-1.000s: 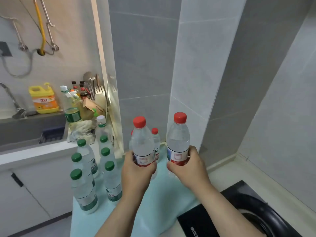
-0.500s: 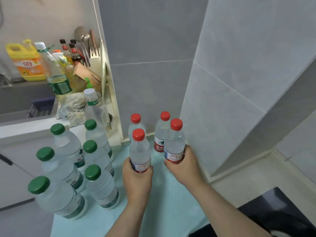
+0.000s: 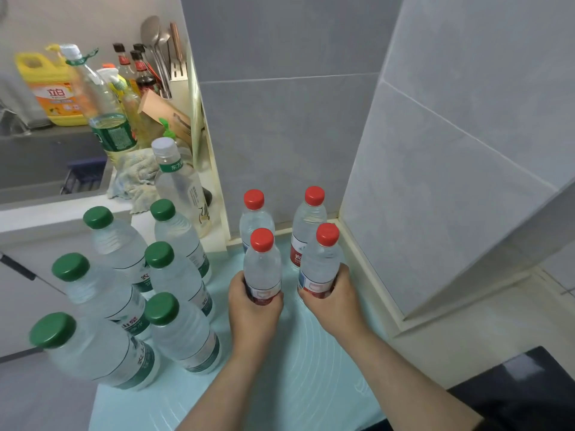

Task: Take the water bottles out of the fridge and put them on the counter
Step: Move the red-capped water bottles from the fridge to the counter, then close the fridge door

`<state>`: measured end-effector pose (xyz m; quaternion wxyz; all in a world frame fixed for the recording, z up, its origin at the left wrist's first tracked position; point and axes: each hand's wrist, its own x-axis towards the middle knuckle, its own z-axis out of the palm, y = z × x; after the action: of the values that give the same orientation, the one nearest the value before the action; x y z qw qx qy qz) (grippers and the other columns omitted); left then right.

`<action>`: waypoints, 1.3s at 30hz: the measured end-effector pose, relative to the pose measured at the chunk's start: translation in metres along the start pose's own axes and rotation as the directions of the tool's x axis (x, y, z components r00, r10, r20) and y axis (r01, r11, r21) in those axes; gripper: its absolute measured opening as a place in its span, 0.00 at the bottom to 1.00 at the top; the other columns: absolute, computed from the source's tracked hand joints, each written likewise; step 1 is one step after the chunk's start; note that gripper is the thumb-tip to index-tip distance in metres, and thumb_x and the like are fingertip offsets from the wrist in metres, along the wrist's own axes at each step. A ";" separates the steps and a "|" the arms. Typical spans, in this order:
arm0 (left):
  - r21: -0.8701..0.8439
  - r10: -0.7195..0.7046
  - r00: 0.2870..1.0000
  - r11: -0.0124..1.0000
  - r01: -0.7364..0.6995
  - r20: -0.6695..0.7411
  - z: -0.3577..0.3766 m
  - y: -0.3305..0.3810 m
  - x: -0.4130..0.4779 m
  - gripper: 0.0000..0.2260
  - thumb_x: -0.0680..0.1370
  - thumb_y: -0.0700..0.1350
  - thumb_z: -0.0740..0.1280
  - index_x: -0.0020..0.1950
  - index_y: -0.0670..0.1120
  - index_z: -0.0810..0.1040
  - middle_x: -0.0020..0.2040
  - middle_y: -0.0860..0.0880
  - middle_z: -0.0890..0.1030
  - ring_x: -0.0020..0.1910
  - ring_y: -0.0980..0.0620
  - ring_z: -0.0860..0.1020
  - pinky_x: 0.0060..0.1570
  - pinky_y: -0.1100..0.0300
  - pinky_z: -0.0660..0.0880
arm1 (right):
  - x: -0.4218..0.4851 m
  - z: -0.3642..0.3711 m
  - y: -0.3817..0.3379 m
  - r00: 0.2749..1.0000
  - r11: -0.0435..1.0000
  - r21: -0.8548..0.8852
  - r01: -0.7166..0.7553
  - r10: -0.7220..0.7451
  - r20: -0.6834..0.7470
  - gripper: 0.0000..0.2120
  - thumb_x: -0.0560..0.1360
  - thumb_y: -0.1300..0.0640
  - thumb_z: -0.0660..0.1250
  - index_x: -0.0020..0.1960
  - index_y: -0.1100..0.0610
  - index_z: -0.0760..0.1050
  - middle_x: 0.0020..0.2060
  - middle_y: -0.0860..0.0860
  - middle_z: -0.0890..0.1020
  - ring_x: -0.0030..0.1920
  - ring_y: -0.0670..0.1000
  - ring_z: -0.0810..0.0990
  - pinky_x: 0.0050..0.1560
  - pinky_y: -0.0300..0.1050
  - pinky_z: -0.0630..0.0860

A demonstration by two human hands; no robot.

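My left hand (image 3: pixel 252 309) grips a red-capped water bottle (image 3: pixel 262 265) by its lower body. My right hand (image 3: pixel 334 298) grips a second red-capped bottle (image 3: pixel 320 262) the same way. Both stand upright at the pale blue mat (image 3: pixel 298 353) on the counter, right in front of two more red-capped bottles (image 3: pixel 255 213) (image 3: pixel 309 219) by the grey tiled wall. Whether the held bottles touch the mat is hidden by my hands. Several green-capped water bottles (image 3: pixel 174 269) stand in a cluster on the mat's left side.
A taller white-capped bottle (image 3: pixel 180 185) and a rag (image 3: pixel 133 175) sit behind the green-capped cluster. Oil, sauce bottles, utensils and a yellow detergent jug (image 3: pixel 51 88) crowd the sink ledge at the upper left. A black cooktop (image 3: pixel 529 387) lies at the lower right.
Both hands carried their bottles down and forward to the mat, right in front of the two red-capped bottles by the wall. My view tilted downward.
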<state>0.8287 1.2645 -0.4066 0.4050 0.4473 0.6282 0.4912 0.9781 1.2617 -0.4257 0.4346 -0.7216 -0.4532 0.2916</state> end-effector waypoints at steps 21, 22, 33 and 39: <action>-0.075 0.345 0.930 0.938 -0.338 0.126 -0.063 0.139 -0.051 0.36 0.72 0.49 0.75 0.75 0.59 0.60 0.68 0.69 0.65 0.70 0.61 0.66 0.68 0.62 0.64 | -0.045 -0.070 -0.134 0.930 0.930 0.043 0.364 -0.361 -0.067 0.36 0.66 0.39 0.69 0.70 0.48 0.64 0.63 0.41 0.70 0.64 0.40 0.69 0.62 0.31 0.63; -0.084 0.376 0.919 0.926 -0.368 0.119 -0.071 0.148 -0.057 0.35 0.73 0.50 0.75 0.76 0.57 0.61 0.69 0.67 0.66 0.71 0.60 0.66 0.67 0.63 0.64 | -0.050 -0.075 -0.145 0.917 0.917 0.042 0.396 -0.393 -0.075 0.37 0.66 0.38 0.67 0.71 0.50 0.63 0.64 0.42 0.70 0.65 0.41 0.69 0.63 0.33 0.64; -0.007 0.628 0.776 0.777 -0.629 -0.065 -0.201 0.229 -0.173 0.29 0.70 0.60 0.66 0.71 0.62 0.65 0.66 0.73 0.68 0.68 0.70 0.67 0.63 0.73 0.64 | -0.178 -0.107 -0.258 0.767 0.738 0.248 0.627 -0.640 -0.033 0.32 0.68 0.37 0.62 0.69 0.47 0.65 0.67 0.45 0.71 0.65 0.47 0.71 0.63 0.47 0.69; 0.189 0.738 0.623 0.671 -0.717 -0.260 -0.321 0.282 -0.243 0.25 0.72 0.57 0.66 0.69 0.61 0.67 0.66 0.71 0.71 0.68 0.66 0.69 0.66 0.65 0.67 | -0.266 -0.080 -0.353 0.598 0.515 0.504 0.694 -0.801 -0.005 0.23 0.70 0.42 0.63 0.64 0.43 0.68 0.62 0.40 0.75 0.65 0.44 0.73 0.65 0.43 0.69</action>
<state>0.6366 0.9824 -0.0530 0.0508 0.5918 0.4657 0.6560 0.7905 1.0658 -0.0678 0.6185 -0.2908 -0.6850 0.2523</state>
